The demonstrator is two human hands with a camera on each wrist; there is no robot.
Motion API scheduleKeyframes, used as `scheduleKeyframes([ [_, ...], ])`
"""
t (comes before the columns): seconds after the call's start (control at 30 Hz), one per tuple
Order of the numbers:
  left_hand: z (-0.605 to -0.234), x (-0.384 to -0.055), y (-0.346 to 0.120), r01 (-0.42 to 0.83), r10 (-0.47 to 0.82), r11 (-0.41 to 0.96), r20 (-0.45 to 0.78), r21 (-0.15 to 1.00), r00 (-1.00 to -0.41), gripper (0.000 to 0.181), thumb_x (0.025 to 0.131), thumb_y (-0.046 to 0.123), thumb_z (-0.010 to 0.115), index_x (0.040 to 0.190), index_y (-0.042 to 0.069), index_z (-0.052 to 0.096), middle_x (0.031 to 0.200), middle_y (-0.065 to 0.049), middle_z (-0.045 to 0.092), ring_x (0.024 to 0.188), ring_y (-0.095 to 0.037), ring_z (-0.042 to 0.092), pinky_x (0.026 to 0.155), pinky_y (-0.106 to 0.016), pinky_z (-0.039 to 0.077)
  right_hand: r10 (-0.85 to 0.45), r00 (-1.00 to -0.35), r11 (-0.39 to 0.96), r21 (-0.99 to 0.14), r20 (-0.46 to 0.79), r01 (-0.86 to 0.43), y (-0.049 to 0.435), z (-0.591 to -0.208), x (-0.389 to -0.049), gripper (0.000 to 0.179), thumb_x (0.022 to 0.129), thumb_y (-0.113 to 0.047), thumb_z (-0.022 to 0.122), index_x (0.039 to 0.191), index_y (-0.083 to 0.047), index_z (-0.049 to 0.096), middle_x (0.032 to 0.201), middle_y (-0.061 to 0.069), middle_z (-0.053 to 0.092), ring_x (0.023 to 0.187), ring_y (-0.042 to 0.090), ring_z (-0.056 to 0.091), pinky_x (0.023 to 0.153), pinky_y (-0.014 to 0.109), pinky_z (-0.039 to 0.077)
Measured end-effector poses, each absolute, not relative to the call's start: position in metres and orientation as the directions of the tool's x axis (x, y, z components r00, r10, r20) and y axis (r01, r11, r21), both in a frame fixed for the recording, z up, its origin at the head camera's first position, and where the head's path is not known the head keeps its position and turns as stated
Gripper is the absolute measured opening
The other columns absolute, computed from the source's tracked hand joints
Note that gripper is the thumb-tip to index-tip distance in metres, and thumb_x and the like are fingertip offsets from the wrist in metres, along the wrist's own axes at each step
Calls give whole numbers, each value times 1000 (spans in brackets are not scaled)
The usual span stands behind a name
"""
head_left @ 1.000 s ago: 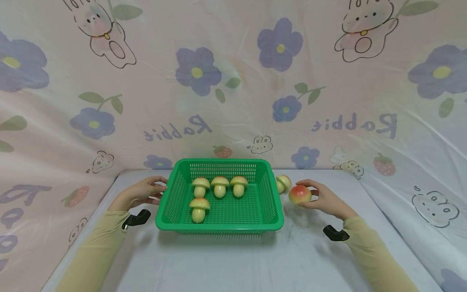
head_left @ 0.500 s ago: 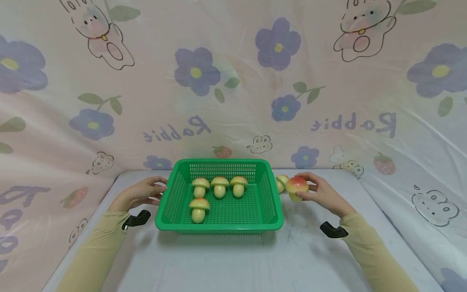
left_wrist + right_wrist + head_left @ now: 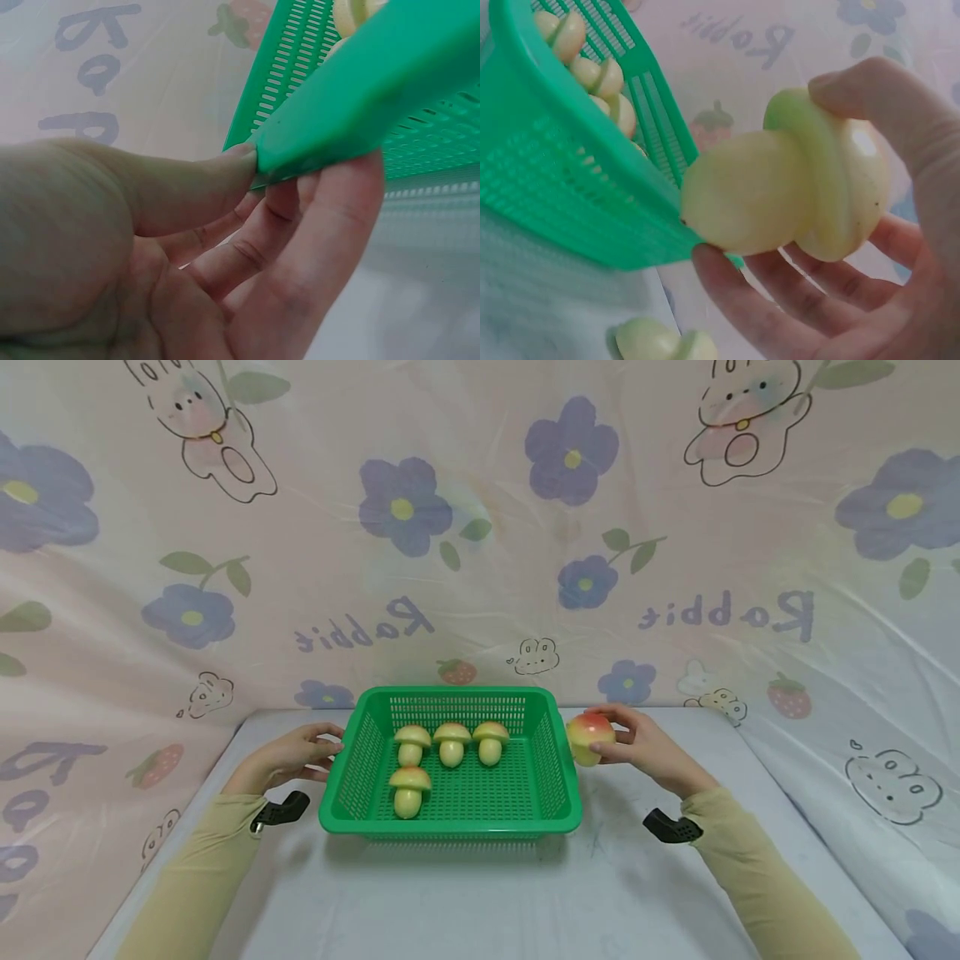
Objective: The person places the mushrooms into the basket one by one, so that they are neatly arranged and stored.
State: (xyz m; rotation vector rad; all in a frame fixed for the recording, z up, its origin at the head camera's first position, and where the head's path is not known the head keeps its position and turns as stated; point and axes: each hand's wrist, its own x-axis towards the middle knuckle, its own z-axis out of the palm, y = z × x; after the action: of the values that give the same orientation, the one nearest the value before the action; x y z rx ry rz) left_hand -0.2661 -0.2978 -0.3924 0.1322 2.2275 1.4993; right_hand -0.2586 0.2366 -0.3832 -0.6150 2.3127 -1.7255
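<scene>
My right hand (image 3: 641, 745) holds a toy mushroom (image 3: 589, 740) with a red-topped cap, just outside the basket's right wall. In the right wrist view the thumb lies on the cap (image 3: 859, 176), fingers beneath, and the pale stem (image 3: 742, 191) points toward the basket. At the opposite side, my left hand (image 3: 296, 753) pinches the rim of the green plastic basket (image 3: 450, 827), thumb at the edge and fingers under it, as the left wrist view shows. Inside stand several like mushrooms: a back row with a middle one (image 3: 452, 745), and one (image 3: 408, 793) at front left.
Another mushroom (image 3: 649, 341) lies on the table outside the basket, low in the right wrist view; in the head view the held one covers it. A white cloth covers the table (image 3: 480, 902). A printed curtain (image 3: 480, 568) hangs directly behind.
My right hand has raised the mushroom and carried it left to the basket's right side, turning it cap up. The left hand and the basket have stayed in place.
</scene>
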Motion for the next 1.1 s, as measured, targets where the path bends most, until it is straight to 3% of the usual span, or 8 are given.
scheduleKeyframes([
  [0.53,-392,-266,-299,-160,348,387,-304,908,-887,42,103,11,46,138,-7,32,107,-14,60,91,-24,64,80,-39,55,-500,-863,238,-948,67,-211,183,-369,-271,52,87,-20,73,131,-7,49,122,15,56,108,27,60,81,44,54],
  [0.8,-391,-267,-301,-144,364,393,-297,908,-883,42,102,12,47,137,-7,33,106,-14,61,92,-26,64,80,-40,55,-494,-870,246,-959,2,-141,163,-366,-280,54,86,-26,74,132,-11,50,124,13,55,105,29,60,85,57,48],
  [1.1,-390,-272,-302,-163,357,403,-319,900,-878,41,103,14,46,136,-7,35,106,-16,60,91,-26,64,81,-41,54,-505,-862,218,-972,-41,-82,140,-374,-287,55,86,-20,75,132,-6,49,125,18,49,100,30,62,80,42,55],
])
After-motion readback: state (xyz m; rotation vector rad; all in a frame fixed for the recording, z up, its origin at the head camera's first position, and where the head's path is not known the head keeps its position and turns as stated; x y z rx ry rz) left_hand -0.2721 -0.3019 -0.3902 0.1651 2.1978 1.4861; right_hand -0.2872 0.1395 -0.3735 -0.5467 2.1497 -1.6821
